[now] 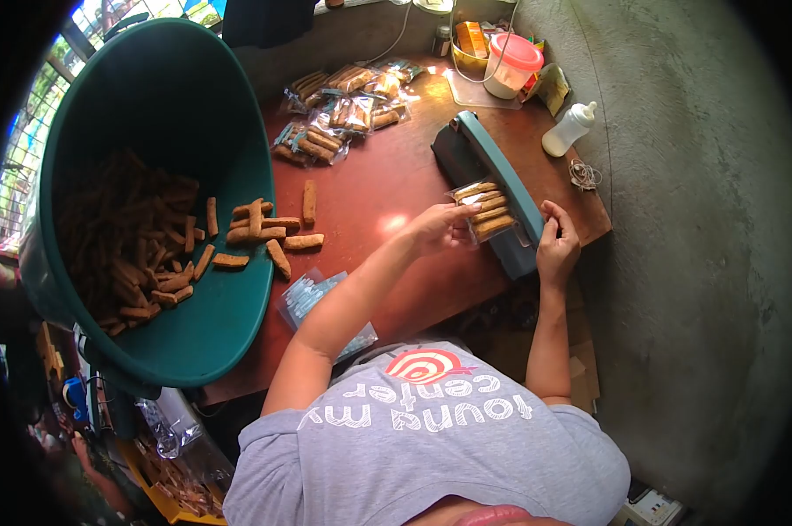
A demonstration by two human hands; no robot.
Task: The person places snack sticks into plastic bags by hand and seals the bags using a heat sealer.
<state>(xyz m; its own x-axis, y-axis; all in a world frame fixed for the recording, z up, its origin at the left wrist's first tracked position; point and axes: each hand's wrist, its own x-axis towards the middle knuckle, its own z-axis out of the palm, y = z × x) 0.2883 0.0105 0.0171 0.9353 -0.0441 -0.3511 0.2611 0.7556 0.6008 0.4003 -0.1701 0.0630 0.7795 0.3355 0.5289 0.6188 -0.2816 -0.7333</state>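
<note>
From the head camera, a reddish-brown table (387, 188) stands against a grey concrete wall (676, 219). The left hand (440, 226) grasps a clear packet of biscuits (483, 210) lying across the teal heat sealer (492, 188); the right hand (555, 241) pinches the sealer's near end. A tilted green tub (163, 114) spills loose biscuits (269, 230). Sealed packets (343, 114) pile at the far edge.

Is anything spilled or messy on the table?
Yes. The green tub is tipped on its side, and some biscuit sticks lie loose on the table by its rim. Both hands, left and right, hold a bag at the sealer.
</note>
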